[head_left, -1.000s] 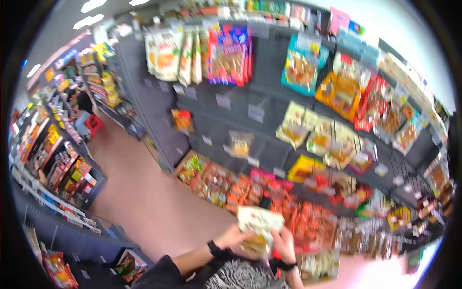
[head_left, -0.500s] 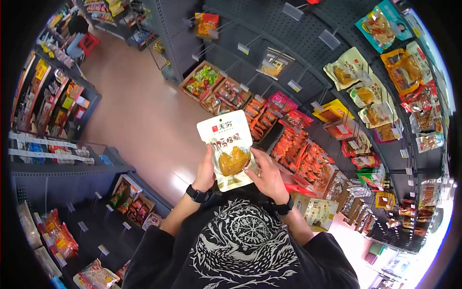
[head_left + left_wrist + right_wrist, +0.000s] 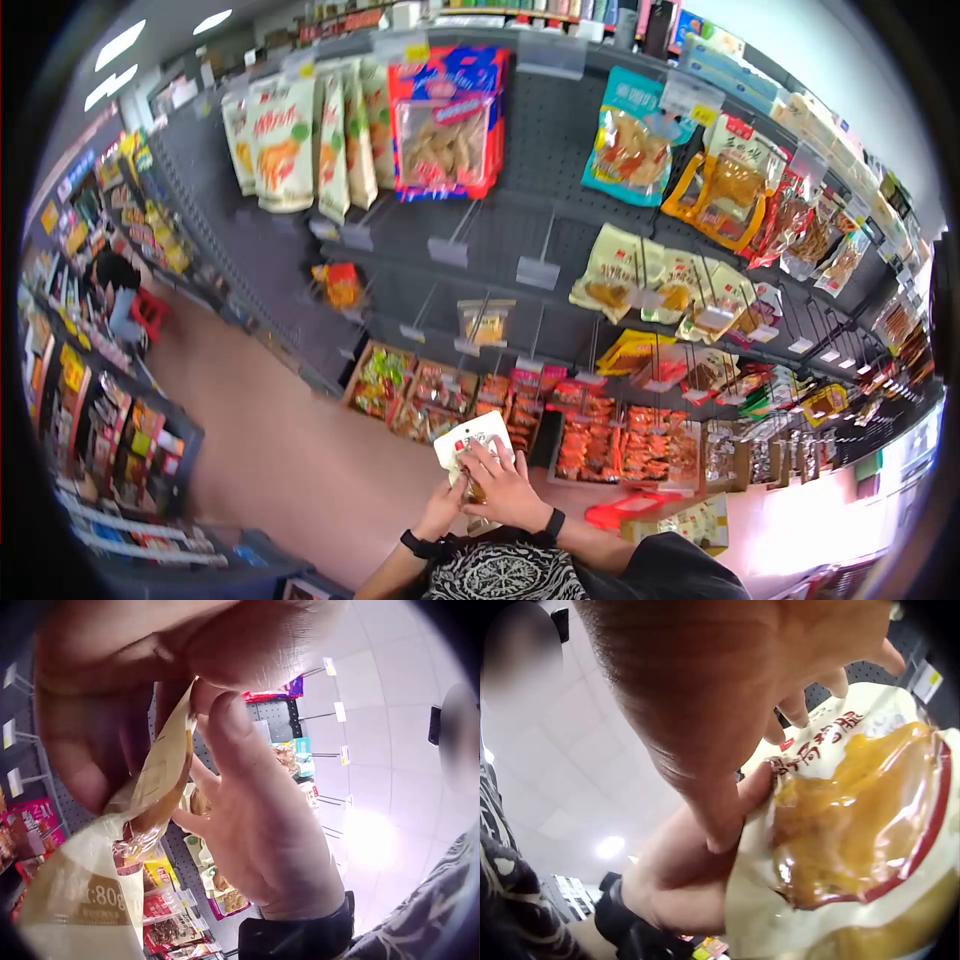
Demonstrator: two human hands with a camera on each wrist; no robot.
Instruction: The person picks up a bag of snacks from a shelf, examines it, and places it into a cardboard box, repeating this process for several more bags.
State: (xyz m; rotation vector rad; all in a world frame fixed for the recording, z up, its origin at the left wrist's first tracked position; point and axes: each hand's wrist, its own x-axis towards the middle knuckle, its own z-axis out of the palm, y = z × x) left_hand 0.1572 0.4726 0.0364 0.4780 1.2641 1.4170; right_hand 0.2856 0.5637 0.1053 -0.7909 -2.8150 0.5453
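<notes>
Shop aisle with a dark pegboard wall ahead; parts are listed from my body outward. Nearest, just before my chest, my left hand holds the lower left side of the snack packet. The left wrist view shows its thumb and fingertips pinching the packet's edge. My right hand lies over the packet's printed face, with the fingers spread and bent onto it and the thumb against its side edge. Both hands therefore touch the packet, and neither is the nearer.

The packet sits just beyond my knuckles, between the two hands. Its long axis runs away from me and upward, and its white top edge points toward the pegboard wall. Past my fingertips, open cartons of red and orange goods stand on the lowest shelf, well apart from the packet. Higher up, hung bags fill the pegs. Off to the left of my left hand, the pinkish floor runs down the aisle.
</notes>
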